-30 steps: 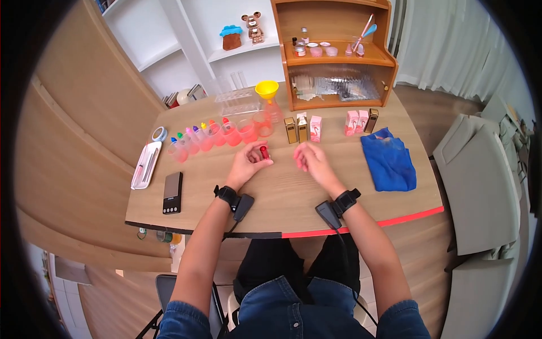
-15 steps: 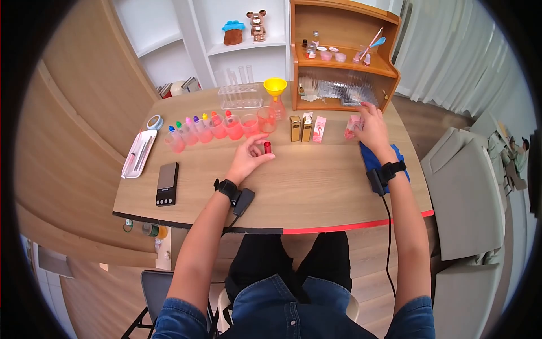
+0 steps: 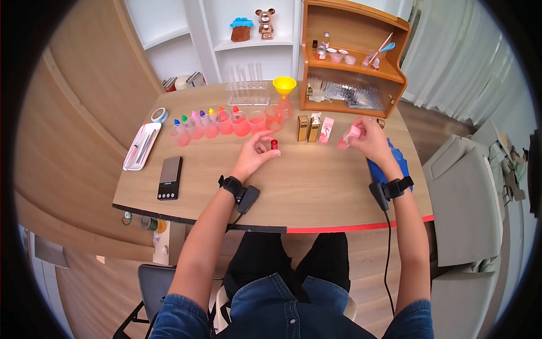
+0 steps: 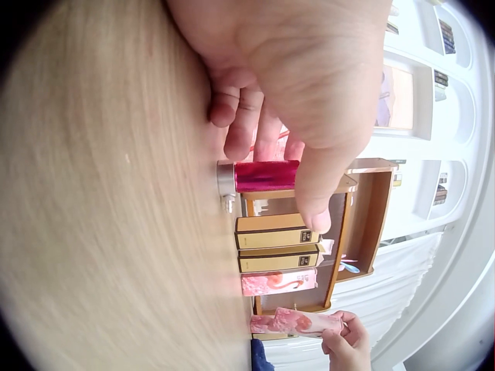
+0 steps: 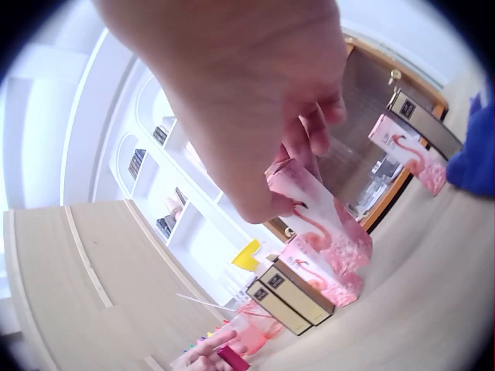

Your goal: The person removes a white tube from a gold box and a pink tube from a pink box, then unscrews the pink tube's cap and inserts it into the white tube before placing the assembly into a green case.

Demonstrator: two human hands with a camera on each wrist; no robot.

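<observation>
My left hand [image 3: 264, 147] pinches a small red tube [image 3: 274, 144] that stands upright on the wooden table [image 3: 305, 192]. The left wrist view shows the red tube [image 4: 263, 176] with a silver base, thumb and fingers around it. My right hand [image 3: 358, 134] holds a pink flamingo box [image 3: 347, 136] just above the table, right of the red tube. In the right wrist view this pink box [image 5: 319, 202] is pinched between thumb and fingers. Between the hands stand two gold boxes [image 3: 309, 128] and another pink box [image 3: 326, 130].
A blue cloth [image 3: 396, 163] lies under my right forearm. Pink-filled cups and dropper bottles [image 3: 217, 124] line the table's back left, with a yellow funnel [image 3: 284, 86], a test-tube rack [image 3: 247, 90] and a wooden shelf unit [image 3: 353, 62]. A scale [image 3: 170, 178] and white tray [image 3: 141, 147] sit at left.
My right hand left the table's middle, reached to the pink boxes at the right, took one and now holds it lifted nearer the centre. The left hand stays on the red tube.
</observation>
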